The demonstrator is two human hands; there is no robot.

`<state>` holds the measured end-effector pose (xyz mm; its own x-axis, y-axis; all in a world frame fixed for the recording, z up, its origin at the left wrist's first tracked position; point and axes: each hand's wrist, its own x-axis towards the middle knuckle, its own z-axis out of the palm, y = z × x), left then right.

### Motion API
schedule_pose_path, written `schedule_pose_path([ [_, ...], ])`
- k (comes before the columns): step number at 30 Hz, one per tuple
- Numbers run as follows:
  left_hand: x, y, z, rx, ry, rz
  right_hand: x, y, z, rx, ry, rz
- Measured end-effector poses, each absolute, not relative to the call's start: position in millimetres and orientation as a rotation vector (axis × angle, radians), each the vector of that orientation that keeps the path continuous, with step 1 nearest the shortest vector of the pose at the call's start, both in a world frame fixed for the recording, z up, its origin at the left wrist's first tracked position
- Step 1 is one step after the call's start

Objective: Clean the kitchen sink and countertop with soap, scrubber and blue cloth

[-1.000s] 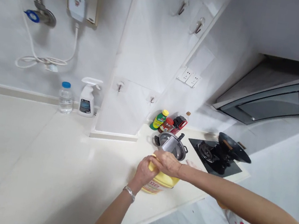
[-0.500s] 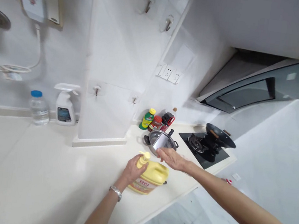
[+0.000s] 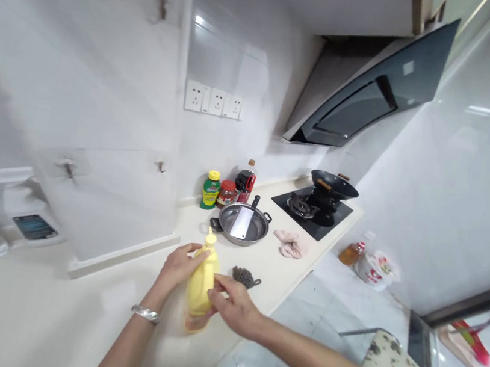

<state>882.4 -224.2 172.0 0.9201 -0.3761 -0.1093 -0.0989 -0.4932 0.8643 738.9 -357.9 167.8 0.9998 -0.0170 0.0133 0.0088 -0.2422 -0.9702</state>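
2 hands on 1 item: left hand [image 3: 181, 266] is gripping the yellow pump bottle [image 3: 199, 289] below its neck; right hand [image 3: 240, 311] is pinching its side between thumb and fingers (some fingertips hidden). Bottle is standing about upright on the counter [image 3: 117, 311], near 1 dark scrubber [image 3: 243, 277]. 1 pan [image 3: 259, 229] is sitting beyond, holding 1 cleaver [image 3: 242, 223]. 1 pink cloth [image 3: 291, 246] is lying right of it. 1 wok [image 3: 334, 186] is resting on the hob [image 3: 322, 223].
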Motion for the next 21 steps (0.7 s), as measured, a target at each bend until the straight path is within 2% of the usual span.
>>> schedule_pose_path([
  [4,862,-223,194,2.193,-0.41,-0.395,726,-344,133,-1.677,-0.144,-0.217],
  [7,839,-221,192,2.415,-0.483,-0.304,715,-371,103,-1.928,-0.262,-0.466],
  [9,828,-220,187,2.542,-0.477,-0.245,716,-403,83,-2.165,-0.203,-0.52],
  [14,827,-215,196,2.551,-0.577,-0.286,747,-466,50,-2.677,0.311,-0.133],
  [17,834,-208,214,2.461,-0.66,-0.368,761,-477,40,-2.581,0.401,-0.021],
  [21,838,-197,240,2.388,-0.676,-0.539,768,-479,34,-2.283,0.369,-0.09],
])
